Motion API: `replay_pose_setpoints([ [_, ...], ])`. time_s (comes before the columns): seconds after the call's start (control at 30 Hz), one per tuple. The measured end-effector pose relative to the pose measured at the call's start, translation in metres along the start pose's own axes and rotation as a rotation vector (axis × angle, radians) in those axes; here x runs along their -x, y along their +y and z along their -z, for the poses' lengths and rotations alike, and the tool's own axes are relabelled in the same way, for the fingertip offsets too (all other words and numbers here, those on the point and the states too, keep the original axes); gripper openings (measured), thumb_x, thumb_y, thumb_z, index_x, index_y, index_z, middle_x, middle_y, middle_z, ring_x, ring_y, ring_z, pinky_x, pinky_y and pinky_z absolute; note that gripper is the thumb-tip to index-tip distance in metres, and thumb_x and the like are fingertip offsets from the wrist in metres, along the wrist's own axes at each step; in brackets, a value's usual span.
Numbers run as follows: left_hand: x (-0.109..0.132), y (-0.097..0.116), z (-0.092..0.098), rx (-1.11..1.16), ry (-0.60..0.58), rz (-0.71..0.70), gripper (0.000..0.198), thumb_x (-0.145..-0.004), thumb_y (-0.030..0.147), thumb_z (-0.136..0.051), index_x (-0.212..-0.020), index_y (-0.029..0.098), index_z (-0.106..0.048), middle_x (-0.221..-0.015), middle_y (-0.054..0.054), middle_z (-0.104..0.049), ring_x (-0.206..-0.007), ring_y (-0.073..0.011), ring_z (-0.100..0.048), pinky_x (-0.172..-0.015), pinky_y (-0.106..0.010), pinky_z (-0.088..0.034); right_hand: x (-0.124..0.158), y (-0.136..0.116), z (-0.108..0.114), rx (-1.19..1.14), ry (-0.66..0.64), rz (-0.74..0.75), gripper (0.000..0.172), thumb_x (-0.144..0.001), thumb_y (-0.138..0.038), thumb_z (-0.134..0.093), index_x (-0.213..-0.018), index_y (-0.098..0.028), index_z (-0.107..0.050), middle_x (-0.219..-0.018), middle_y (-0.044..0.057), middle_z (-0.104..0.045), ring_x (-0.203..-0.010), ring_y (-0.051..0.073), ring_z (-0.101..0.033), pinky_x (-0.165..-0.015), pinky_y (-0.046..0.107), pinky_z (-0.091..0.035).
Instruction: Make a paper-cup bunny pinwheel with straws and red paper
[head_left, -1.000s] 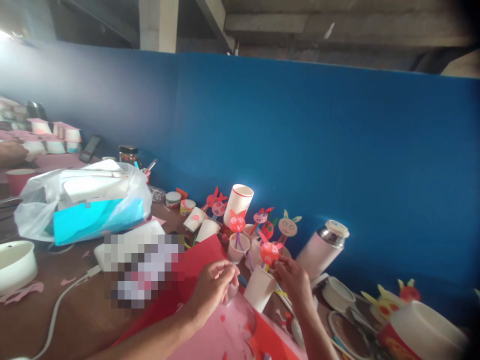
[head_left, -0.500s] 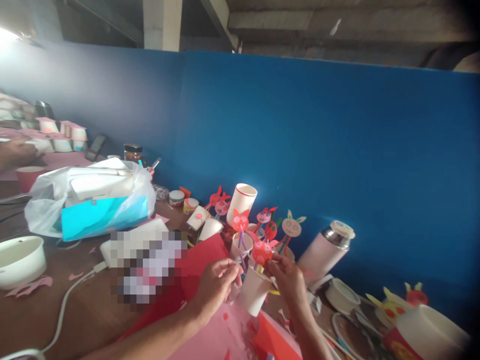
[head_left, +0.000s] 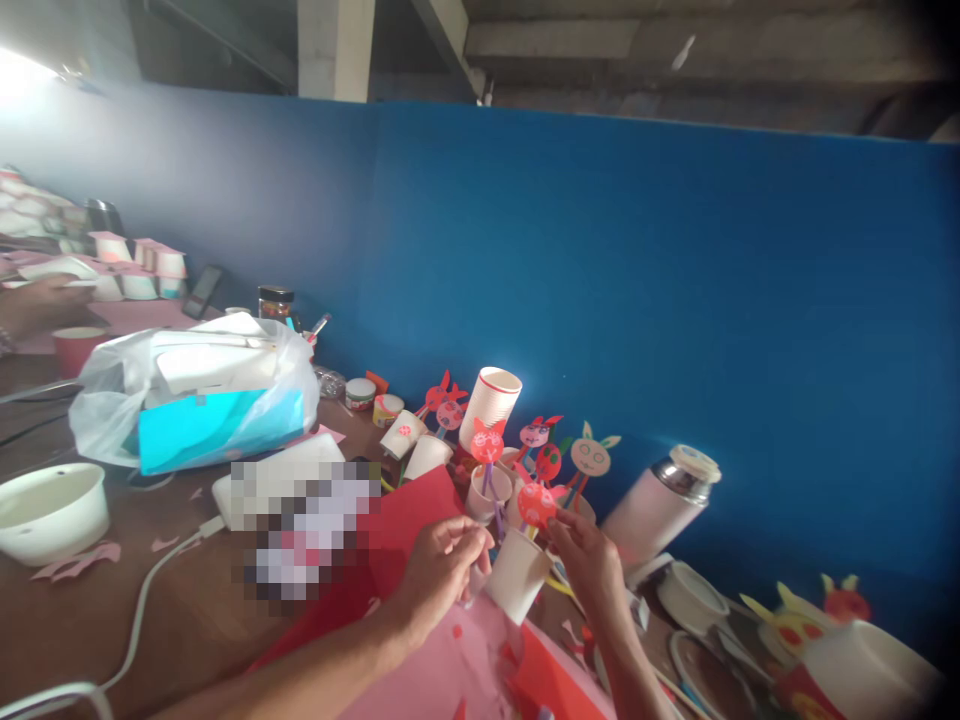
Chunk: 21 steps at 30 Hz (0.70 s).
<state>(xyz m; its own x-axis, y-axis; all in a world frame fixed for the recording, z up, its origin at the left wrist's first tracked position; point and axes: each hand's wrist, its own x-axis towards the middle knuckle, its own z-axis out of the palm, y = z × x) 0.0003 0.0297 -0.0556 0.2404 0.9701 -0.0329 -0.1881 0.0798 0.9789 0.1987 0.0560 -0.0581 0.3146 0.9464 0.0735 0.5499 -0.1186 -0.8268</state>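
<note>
My left hand [head_left: 439,570] is curled, fingertips pinched beside a white paper cup [head_left: 517,576] that stands tilted on pink paper [head_left: 442,675]. What those fingers hold is too small to make out. My right hand [head_left: 586,566] grips the stick of a red paper animal face [head_left: 537,503] that rises from the cup. Behind the cup stand more small cups with paper faces on sticks [head_left: 487,446] and a tall stack of white cups [head_left: 489,399].
A pink thermos [head_left: 657,502] lies tilted at the right by the blue wall [head_left: 675,290]. A plastic bag with boxes [head_left: 199,395], a white bowl [head_left: 49,512] and a white cable [head_left: 146,610] lie left. Another person's hand [head_left: 34,300] works far left. Paper bowls [head_left: 862,670] crowd the right.
My view has shifted a little. My right hand has moved the red face on its stick slightly right over the cup; my left hand stays pinched beside the cup.
</note>
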Motion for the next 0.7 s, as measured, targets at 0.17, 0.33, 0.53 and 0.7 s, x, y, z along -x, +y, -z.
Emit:
replay_pose_setpoints([
  [0.17, -0.0003, -0.0014, -0.0010, 0.003, 0.008, -0.006, 0.026, -0.080, 0.037, -0.048, -0.074, 0.013, -0.055, -0.058, 0.002, -0.055, -0.035, -0.0030, -0.032, -0.038, -0.019, -0.030, -0.0012, -0.0035, -0.0030, 0.036, 0.009, 0.016, 0.040, -0.074, -0.040, -0.049, -0.102, -0.015, -0.064, -0.075, 0.005, -0.073, -0.071, 0.022, -0.068, -0.062, 0.026, -0.047],
  [0.33, -0.0003, 0.0004, -0.0014, 0.016, 0.014, 0.005, 0.025, -0.079, 0.037, -0.049, -0.074, 0.013, -0.056, -0.056, 0.002, -0.055, -0.034, -0.0035, -0.031, -0.037, -0.019, -0.028, -0.0023, -0.0095, -0.0029, 0.088, 0.024, 0.059, 0.037, -0.074, -0.039, -0.049, -0.102, -0.019, -0.064, -0.071, 0.002, -0.073, -0.072, 0.022, -0.068, -0.065, 0.028, -0.045],
  [0.53, 0.0019, 0.0056, -0.0034, -0.003, 0.035, 0.001, 0.027, -0.079, 0.038, -0.049, -0.074, 0.013, -0.056, -0.053, 0.003, -0.053, -0.034, -0.0038, -0.033, -0.039, -0.019, -0.030, -0.0013, -0.0046, 0.0003, 0.158, 0.044, 0.082, 0.036, -0.076, -0.039, -0.048, -0.099, -0.018, -0.064, -0.073, 0.004, -0.073, -0.077, 0.023, -0.068, -0.067, 0.029, -0.045],
  [0.7, 0.0032, 0.0067, -0.0020, 0.002, 0.004, 0.010, 0.026, -0.080, 0.038, -0.049, -0.074, 0.013, -0.056, -0.055, 0.004, -0.053, -0.035, -0.0038, -0.034, -0.040, -0.020, -0.032, 0.0031, -0.0058, 0.0049, 0.194, 0.072, 0.102, 0.033, -0.077, -0.039, -0.047, -0.095, -0.020, -0.066, -0.077, 0.004, -0.073, -0.078, 0.024, -0.067, -0.066, 0.029, -0.045],
])
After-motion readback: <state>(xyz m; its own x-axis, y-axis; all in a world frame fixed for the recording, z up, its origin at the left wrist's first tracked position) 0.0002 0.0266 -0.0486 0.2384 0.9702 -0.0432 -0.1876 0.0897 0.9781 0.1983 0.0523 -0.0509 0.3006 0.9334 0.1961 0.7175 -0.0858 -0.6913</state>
